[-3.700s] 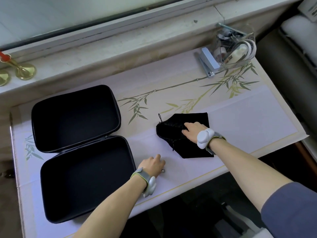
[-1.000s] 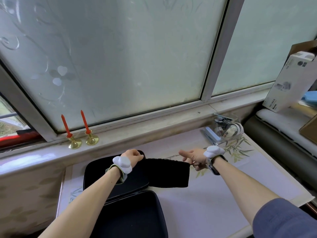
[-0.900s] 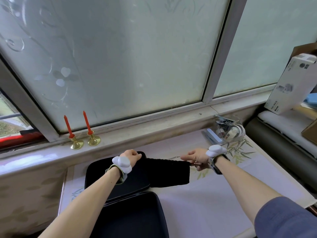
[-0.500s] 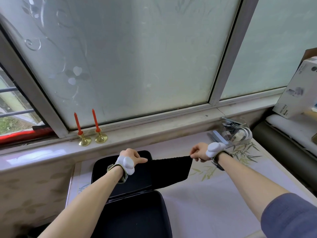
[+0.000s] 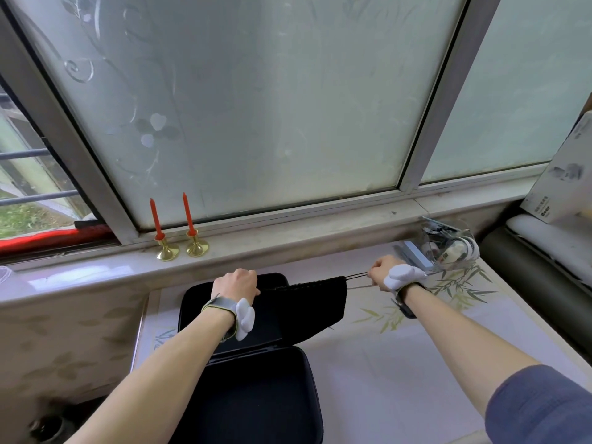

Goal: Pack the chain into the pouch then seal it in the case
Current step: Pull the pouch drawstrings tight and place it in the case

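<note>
The black cloth pouch [image 5: 315, 304] hangs in the air above the table, stretched between both hands, its top edge gathered. My left hand [image 5: 236, 282] is closed on the pouch's left side. My right hand [image 5: 381, 271] is closed on the drawstring [image 5: 357, 281], which runs taut out of the pouch's right corner. The black hard case [image 5: 256, 389] lies open on the table below, both halves facing up. The chain is not visible.
Two brass candlesticks with red candles [image 5: 181, 232] stand on the window sill. A clear plastic holder with small items [image 5: 448, 249] sits at the table's back right. A white box [image 5: 563, 177] leans at the far right. The table mat [image 5: 400, 347] has a bamboo print.
Since the earliest frame the pouch has been lifted off the table and held up. Over the last second my right hand drew the drawstring out to the right, and the pouch mouth has gathered.
</note>
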Demonstrator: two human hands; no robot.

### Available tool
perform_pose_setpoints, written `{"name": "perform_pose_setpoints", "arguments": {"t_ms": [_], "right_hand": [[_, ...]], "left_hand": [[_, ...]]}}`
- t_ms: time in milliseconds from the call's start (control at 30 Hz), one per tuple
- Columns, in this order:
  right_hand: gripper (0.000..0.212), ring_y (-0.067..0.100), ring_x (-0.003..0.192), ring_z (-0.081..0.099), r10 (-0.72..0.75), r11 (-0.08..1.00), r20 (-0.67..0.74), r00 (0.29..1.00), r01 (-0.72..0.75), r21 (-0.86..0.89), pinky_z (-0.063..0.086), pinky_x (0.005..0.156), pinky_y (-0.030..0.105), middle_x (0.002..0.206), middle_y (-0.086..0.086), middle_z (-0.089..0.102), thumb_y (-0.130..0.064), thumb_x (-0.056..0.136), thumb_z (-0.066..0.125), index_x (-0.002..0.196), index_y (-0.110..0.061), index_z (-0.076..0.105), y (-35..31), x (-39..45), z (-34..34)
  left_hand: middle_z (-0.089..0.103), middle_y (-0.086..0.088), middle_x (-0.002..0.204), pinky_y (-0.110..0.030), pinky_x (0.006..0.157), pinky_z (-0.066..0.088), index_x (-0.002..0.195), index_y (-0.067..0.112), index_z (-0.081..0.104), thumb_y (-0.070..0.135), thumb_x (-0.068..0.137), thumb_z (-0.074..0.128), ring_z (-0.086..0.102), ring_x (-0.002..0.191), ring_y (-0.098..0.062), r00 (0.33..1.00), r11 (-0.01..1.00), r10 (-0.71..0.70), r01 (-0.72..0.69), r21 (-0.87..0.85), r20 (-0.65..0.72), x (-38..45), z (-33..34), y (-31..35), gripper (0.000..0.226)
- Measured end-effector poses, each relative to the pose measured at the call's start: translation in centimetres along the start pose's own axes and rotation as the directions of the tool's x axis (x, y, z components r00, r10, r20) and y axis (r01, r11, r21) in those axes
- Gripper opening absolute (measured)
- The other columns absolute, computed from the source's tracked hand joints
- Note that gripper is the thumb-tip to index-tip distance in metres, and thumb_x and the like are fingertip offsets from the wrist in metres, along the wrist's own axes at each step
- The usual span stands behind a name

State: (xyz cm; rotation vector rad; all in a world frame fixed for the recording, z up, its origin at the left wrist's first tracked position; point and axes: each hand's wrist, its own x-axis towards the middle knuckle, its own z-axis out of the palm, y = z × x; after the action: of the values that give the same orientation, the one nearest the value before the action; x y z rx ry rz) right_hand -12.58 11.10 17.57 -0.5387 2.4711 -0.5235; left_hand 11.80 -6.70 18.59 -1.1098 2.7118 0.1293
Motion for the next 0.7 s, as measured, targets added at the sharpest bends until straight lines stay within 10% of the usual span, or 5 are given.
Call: {"name": "perform_pose_setpoints", "arguments": {"t_ms": [100,233,400,500,700], "right_hand": [[0.018,0.022,0.06,0.049,0.085,0.9,0.022,0.996,-0.086,0.427,0.044,0.058,0.031,0.07,0.013,0.056,-0.005,0.091,0.042,0.099,0.004,0.057,0.0,-0.2,0.0],[0.034,0.017,0.058,0.053,0.159,0.456,0.127,0.979,-0.187,0.87,0.048,0.068,0.032,0.066,0.008,0.05,-0.007,0.099,0.034,0.068,-0.004,0.048,-0.6,-1.2,0.2],[0.036,0.012,0.023,0.035,0.2,0.099,0.156,0.967,-0.178,0.979,0.042,0.052,0.027,0.021,-0.003,0.028,-0.004,0.098,0.026,0.063,-0.011,0.033,-1.2,-1.4,0.0],[0.035,0.008,0.016,0.018,0.188,0.19,0.125,0.974,-0.161,0.968,0.025,0.03,0.012,0.022,-0.006,0.022,-0.002,0.095,0.031,0.062,-0.014,0.031,-1.3,-1.1,-0.3],[0.031,0.017,0.044,0.028,0.035,0.745,-0.089,0.995,0.033,0.666,0.029,0.04,0.02,0.058,0.005,0.027,-0.012,0.092,0.04,0.062,-0.015,0.034,-1.9,0.2,-1.1]], "left_hand": [[0.06,-0.011,0.112,-0.037,0.072,0.043,0.101,0.007,0.049,0.026,0.097,0.044,0.059,0.101,-0.033,1.0,0.993,-0.001,0.0,-0.12,-0.007,-0.1,0.3,-0.4,0.02],[0.061,-0.01,0.108,-0.038,0.077,0.047,0.088,0.012,0.044,0.031,0.094,0.05,0.059,0.097,-0.032,0.999,0.98,-0.012,0.006,-0.2,-0.031,-0.4,-0.1,-1.1,0.021],[0.062,-0.008,0.108,-0.035,0.075,0.045,0.093,0.013,0.052,0.039,0.092,0.051,0.06,0.099,-0.03,0.999,0.996,-0.029,0.026,-0.091,-0.031,-0.6,-0.4,-2.1,0.026],[0.062,-0.009,0.11,-0.034,0.074,0.043,0.104,0.011,0.055,0.037,0.094,0.049,0.06,0.101,-0.03,0.996,0.997,-0.071,0.07,-0.013,-0.056,-0.6,-0.4,-2.5,0.029],[0.06,-0.011,0.108,-0.034,0.073,0.044,0.102,0.009,0.057,0.026,0.093,0.051,0.06,0.101,-0.033,0.988,0.978,-0.153,0.147,-0.151,-0.029,-0.2,-0.9,-1.8,0.021]]}}
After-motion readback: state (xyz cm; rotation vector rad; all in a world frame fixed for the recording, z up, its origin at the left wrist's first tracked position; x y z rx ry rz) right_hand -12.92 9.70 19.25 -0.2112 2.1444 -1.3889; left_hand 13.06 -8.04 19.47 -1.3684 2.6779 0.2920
